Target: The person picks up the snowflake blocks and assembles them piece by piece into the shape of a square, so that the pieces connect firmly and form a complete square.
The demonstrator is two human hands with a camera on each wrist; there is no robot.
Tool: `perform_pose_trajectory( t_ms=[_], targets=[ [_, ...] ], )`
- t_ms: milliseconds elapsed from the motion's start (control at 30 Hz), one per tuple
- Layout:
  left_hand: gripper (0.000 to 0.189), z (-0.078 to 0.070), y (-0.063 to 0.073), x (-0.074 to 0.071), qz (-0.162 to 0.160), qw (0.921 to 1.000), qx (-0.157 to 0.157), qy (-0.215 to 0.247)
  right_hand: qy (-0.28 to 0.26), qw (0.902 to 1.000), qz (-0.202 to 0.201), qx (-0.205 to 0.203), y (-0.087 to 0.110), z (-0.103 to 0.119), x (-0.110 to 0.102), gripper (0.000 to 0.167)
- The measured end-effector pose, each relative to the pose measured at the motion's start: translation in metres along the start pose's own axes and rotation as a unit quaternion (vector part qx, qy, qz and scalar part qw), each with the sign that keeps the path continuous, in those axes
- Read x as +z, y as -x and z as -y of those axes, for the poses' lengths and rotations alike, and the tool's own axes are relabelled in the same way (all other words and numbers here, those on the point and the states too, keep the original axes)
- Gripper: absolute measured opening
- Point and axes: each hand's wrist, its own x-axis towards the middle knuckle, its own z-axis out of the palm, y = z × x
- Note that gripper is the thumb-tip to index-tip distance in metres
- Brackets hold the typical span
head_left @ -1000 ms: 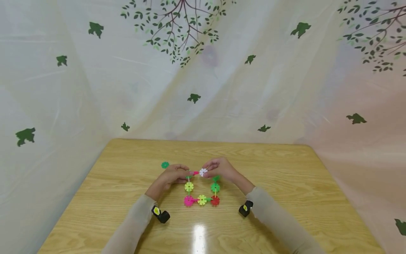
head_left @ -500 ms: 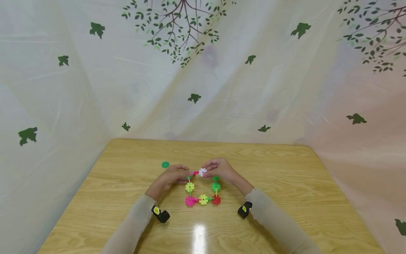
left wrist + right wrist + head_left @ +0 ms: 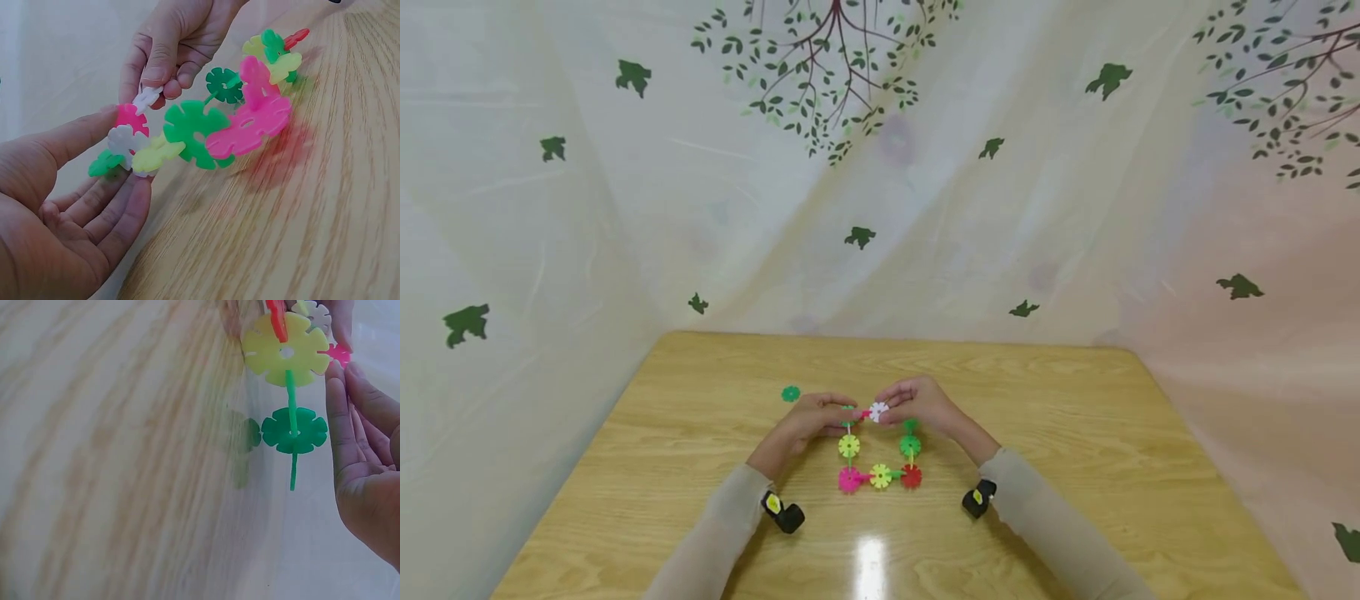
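Note:
Flower-shaped interlocking plastic discs are joined edge to edge into a chain bent like a square. My left hand (image 3: 811,421) pinches its far left corner, where a green disc (image 3: 106,164) and a white one (image 3: 124,140) show by the fingers. From that corner a pink disc (image 3: 132,119) leads to another white disc (image 3: 877,412), which my right hand (image 3: 921,402) pinches between thumb and fingers. The near side holds a magenta disc (image 3: 849,480), a yellow disc (image 3: 881,476) and a red disc (image 3: 911,476). The right side ends in an upright green disc (image 3: 911,425) near my right hand.
One loose green disc (image 3: 791,393) lies on the wooden table (image 3: 1037,400), left of and beyond my left hand. A printed curtain (image 3: 760,208) hangs behind the table's far edge. Black wrist cameras (image 3: 979,497) are strapped at both sleeves.
The chain's near side has shifted very slightly right, and the white disc in my right hand slightly left. Both hands keep their grip; the head view has tilted a little.

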Motion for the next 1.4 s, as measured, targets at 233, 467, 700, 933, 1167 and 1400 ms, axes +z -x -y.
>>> perform_pose_trajectory(
  t_ms=[233,467,700,933,1167,1400],
  targets=[
    [0.045,0.002,-0.001,0.005,-0.021,0.9997,0.006,0.013,0.0,1.0,-0.001,-0.004,0.002,-0.002,-0.002,0.03],
    [0.043,0.004,0.0,0.008,-0.028,0.9995,0.017,0.007,0.004,0.9998,-0.017,-0.001,0.003,-0.002,-0.001,0.03],
    [0.037,0.001,0.001,0.013,-0.045,0.9987,0.024,-0.001,0.02,0.9994,-0.03,-0.004,0.005,0.002,0.003,0.025],
    [0.038,0.001,0.001,0.016,-0.04,0.9987,0.031,0.003,0.02,0.999,-0.039,0.002,0.005,0.004,0.003,0.026],
    [0.042,0.003,0.003,0.014,-0.017,0.9993,0.034,0.008,0.032,0.9994,-0.012,-0.008,0.008,0.006,0.0,0.028],
    [0.043,0.007,0.003,0.012,-0.003,0.9997,0.019,-0.016,0.057,0.9983,0.013,0.005,0.007,0.006,-0.002,0.031]
  ],
)
